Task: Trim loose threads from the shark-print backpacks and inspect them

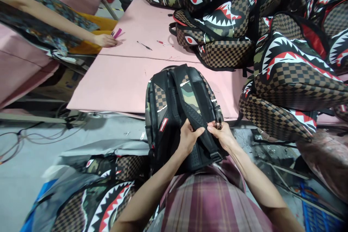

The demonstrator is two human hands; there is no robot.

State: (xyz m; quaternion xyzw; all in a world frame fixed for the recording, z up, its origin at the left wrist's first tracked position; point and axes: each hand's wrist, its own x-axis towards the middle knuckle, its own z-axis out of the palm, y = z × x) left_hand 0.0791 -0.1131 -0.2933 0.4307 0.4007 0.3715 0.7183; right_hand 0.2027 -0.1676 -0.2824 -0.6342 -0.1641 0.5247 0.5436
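Note:
A backpack (197, 152) with black back padding and brown-check and camouflage panels leans upright against the table's near edge, its shoulder straps facing me. My left hand (189, 138) is closed on the right-hand shoulder strap (191, 96), thumb pointing right. Just across the strap, my right hand (221, 134) has thumb and forefinger pinched together at the strap's edge. A small dark two-pronged tool, which looks like thread snips (218, 123), sticks up between its fingers. Whether a thread is in the pinch is too small to tell. A red label (163, 124) shows on the left strap.
Shark-mouth backpacks (223, 18) are piled along the pink table's (122, 76) back and right. More backpacks (108, 203) lie low at left. A co-worker's hand (105, 40) holds a purple strip at far left. A pen (164, 43) and a dark slim tool (144, 45) lie there.

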